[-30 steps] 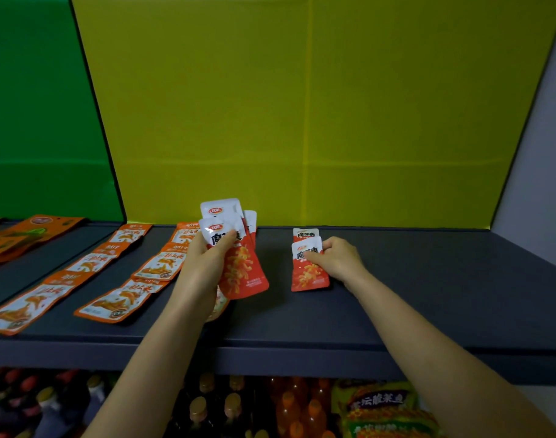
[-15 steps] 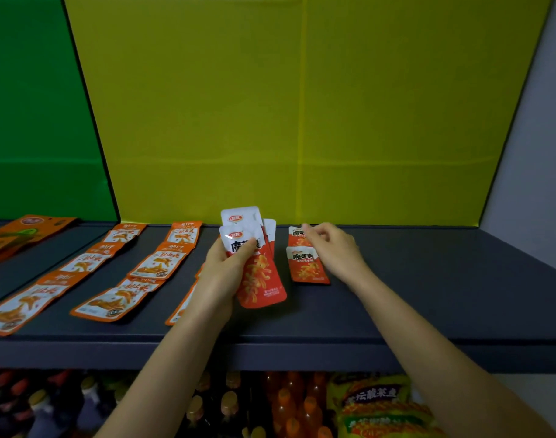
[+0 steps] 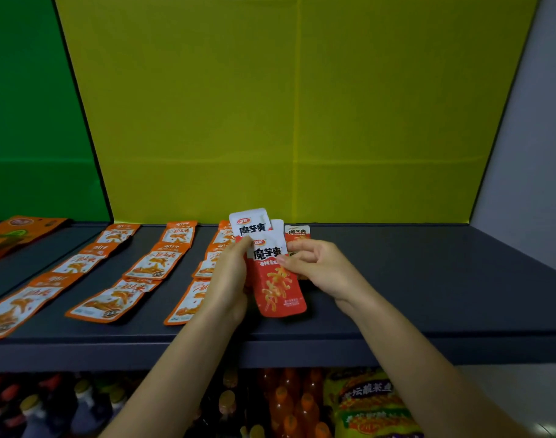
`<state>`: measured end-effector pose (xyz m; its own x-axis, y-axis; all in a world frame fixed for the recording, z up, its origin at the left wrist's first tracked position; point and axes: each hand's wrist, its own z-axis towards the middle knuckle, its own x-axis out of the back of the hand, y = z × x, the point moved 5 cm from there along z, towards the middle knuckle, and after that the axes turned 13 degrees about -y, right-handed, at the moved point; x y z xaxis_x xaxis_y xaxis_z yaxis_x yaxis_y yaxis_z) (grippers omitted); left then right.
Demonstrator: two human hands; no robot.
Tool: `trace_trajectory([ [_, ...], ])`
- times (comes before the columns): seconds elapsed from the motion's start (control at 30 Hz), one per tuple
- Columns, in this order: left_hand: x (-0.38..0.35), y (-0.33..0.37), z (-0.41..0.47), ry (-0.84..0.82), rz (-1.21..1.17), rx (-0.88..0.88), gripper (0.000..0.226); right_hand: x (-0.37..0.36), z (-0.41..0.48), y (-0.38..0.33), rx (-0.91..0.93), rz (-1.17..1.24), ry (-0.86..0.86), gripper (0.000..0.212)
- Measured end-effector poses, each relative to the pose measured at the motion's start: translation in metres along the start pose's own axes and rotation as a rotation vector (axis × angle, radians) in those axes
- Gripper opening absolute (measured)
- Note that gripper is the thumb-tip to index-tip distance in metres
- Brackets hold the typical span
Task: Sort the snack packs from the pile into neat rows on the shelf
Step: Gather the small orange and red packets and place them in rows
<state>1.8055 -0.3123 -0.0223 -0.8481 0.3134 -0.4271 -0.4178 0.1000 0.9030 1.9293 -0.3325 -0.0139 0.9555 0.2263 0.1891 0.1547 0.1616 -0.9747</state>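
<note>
While my left grip (image 3: 226,279) clasps a small fan of red-and-white konjac snack packs (image 3: 249,224) upright above the shelf (image 3: 428,279), my right grip (image 3: 317,267) pinches the right edge of the front pack (image 3: 278,292) between thumb and forefinger. That pack's long axis runs nearly upright, white header uppermost, its top leaning slightly left. It lies directly left of my right grip and overlaps the packs behind it.

The red row (image 3: 297,232) lies flat near the back of the shelf, just behind my right grip and partly hidden by it. The right grip is therefore the nearer one for placing. In my judgement the coming move is a short draw to the right and down, laying the pack flat in front of that row with its long axis front to back.

To the left, the nearest orange pack row (image 3: 191,298) runs close beside my left grip. To the right, no packs show on the dark shelf up to the side wall. The shelf front edge (image 3: 302,339) passes under both forearms, and a pack laid too far forward could overhang it.
</note>
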Motion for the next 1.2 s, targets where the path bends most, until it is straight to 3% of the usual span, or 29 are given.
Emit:
trace_trajectory([
  [0.27, 0.0, 0.002, 0.008, 0.012, 0.038, -0.064, 0.017, 0.011, -0.015, 0.0, 0.01, 0.0, 0.083, 0.01],
  [0.43, 0.008, 0.015, 0.014, 0.066, 0.082, -0.138, 0.026, 0.035, -0.035, 0.004, 0.021, 0.063, 0.231, 0.006],
  [0.63, 0.016, 0.033, 0.015, 0.065, 0.054, -0.19, 0.027, 0.029, -0.039, 0.025, -0.086, -0.104, 0.296, 0.016],
  [0.87, 0.014, 0.037, 0.015, 0.021, 0.082, -0.179, 0.03, 0.024, -0.043, 0.021, -0.143, -0.485, 0.351, 0.029],
  [1.1, 0.005, 0.026, 0.019, -0.021, 0.173, -0.143, 0.031, 0.026, -0.043, 0.02, -0.104, -0.711, 0.384, 0.026],
  [1.2, -0.01, 0.018, 0.024, -0.049, 0.224, -0.124, 0.025, 0.039, -0.047, 0.014, -0.027, -0.659, 0.409, 0.022],
])
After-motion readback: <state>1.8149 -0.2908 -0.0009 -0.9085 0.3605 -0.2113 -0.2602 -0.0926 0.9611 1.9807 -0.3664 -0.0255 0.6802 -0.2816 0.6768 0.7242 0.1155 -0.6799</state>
